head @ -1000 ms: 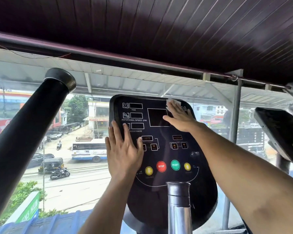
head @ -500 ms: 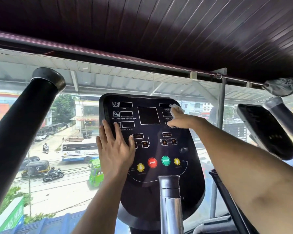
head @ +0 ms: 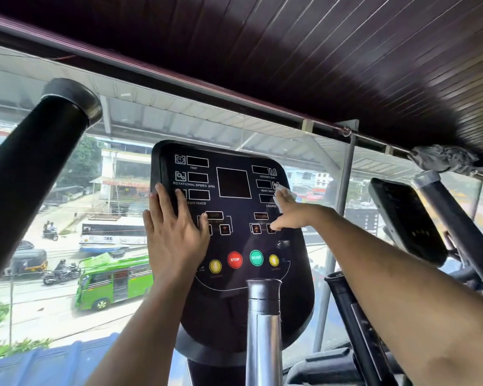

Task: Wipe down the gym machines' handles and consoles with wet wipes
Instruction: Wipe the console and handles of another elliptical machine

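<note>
Flat-fingered right hand (head: 289, 214) presses crumpled white wipe (head: 287, 190) on black console (head: 234, 302); left hand (head: 173, 235) flat, holding nothing.

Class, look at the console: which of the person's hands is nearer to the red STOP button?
Left. The left hand lies flat on the console, its heel just up-left of the red STOP button. The right hand presses a white wipe higher up, at the console's right edge.
</note>
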Action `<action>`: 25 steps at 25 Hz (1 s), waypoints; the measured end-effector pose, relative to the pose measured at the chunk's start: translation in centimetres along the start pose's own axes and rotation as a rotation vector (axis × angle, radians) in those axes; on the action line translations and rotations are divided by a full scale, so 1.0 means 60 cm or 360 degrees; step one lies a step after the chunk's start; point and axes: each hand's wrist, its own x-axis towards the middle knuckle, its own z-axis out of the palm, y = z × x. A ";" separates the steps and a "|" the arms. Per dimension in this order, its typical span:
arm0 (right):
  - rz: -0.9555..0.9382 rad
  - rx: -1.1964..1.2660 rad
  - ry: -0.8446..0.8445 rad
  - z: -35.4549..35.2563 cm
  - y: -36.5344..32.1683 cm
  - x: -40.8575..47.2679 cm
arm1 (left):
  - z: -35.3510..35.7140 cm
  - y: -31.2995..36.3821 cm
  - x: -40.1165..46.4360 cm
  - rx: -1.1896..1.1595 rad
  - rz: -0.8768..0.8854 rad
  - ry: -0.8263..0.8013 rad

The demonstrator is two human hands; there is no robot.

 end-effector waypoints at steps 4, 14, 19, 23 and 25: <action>-0.0053 -0.0007 0.0120 0.000 0.000 0.009 | 0.002 0.002 -0.002 0.0005 0.0007 0.0022; -0.0045 -0.0118 -0.0156 0.006 -0.009 -0.035 | 0.000 -0.001 -0.001 -0.0044 0.0012 0.0015; 0.0039 -0.0094 -0.0034 -0.019 -0.008 -0.005 | 0.002 -0.001 -0.003 -0.0058 0.0020 0.0048; -0.0110 -0.0083 0.0130 -0.023 -0.038 0.009 | 0.006 -0.003 0.002 0.0008 0.0041 0.0046; -0.0159 -0.0104 0.0080 -0.010 -0.051 -0.007 | 0.007 -0.001 -0.001 0.0020 0.0039 0.0033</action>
